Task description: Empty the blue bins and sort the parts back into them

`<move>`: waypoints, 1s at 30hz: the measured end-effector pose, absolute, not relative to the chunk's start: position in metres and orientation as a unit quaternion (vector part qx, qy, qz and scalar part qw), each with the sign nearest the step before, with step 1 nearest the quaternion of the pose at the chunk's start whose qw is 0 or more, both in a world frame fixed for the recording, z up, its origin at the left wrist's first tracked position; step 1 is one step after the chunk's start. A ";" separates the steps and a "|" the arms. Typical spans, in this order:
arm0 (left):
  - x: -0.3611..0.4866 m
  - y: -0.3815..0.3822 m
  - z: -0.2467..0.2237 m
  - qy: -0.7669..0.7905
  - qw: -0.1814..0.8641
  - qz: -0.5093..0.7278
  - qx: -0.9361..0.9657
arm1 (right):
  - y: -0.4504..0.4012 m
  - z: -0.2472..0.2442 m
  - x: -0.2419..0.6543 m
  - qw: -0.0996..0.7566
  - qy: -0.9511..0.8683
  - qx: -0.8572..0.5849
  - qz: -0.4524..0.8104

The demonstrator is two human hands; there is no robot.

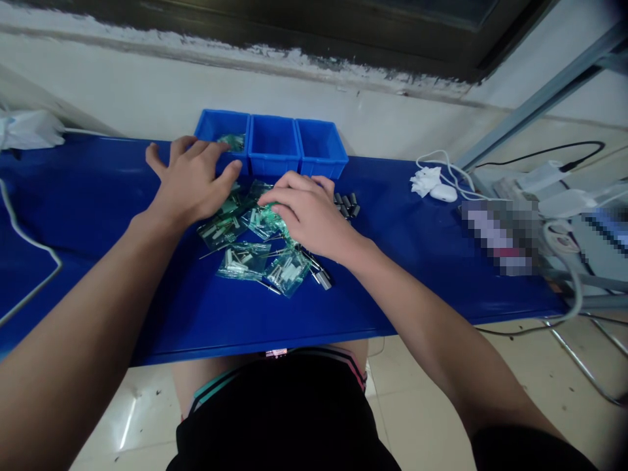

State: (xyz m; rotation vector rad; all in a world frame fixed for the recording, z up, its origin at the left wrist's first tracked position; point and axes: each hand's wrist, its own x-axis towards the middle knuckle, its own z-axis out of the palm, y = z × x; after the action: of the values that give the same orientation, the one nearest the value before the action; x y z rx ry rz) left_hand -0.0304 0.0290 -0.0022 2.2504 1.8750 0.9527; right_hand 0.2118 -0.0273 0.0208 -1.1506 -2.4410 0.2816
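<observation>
My left hand (193, 176) is spread open, its fingertips at the front of the left blue bin (209, 124), which has small clear packets (233, 140) inside. Below it on the blue table lies a pile of small clear plastic bags (243, 260) holding white pieces and metal pins. My right hand (309, 212) reaches over the pile, its thumb and fingers curled round a greenish plastic bag (282, 226). Its contents are hard to make out. Loose metal cylinders (322, 279) lie near the right wrist, and dark cylinders (348, 204) stick out beyond that hand.
The middle bin (275, 140) and the right bin (321, 147) stand side by side against the wall. To the right are a crumpled tissue (426, 181), a white earphone case (443, 192) and cables. A white cable (36, 242) runs along the table's left side.
</observation>
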 end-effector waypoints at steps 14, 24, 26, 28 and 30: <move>-0.021 0.031 0.000 0.606 0.064 0.321 0.725 | -0.019 0.021 0.212 0.354 -0.861 -0.328 0.160; -0.002 0.002 0.030 0.372 0.172 0.446 0.796 | -0.017 0.023 0.216 0.477 -0.792 -0.357 0.132; 0.004 -0.003 0.030 0.365 0.216 0.428 0.798 | -0.016 0.022 0.216 0.502 -0.768 -0.375 0.134; 0.009 -0.006 0.029 0.366 0.238 0.420 0.796 | -0.015 0.020 0.216 0.518 -0.753 -0.380 0.143; 0.012 -0.006 0.027 0.365 0.238 0.425 0.793 | -0.015 0.021 0.215 0.523 -0.748 -0.380 0.151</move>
State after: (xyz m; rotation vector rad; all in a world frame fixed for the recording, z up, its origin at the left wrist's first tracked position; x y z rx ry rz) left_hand 0.0119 -0.0058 0.0268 2.1717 1.0007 1.1652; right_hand 0.2154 -0.0151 0.0207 -0.9093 -1.7897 0.3612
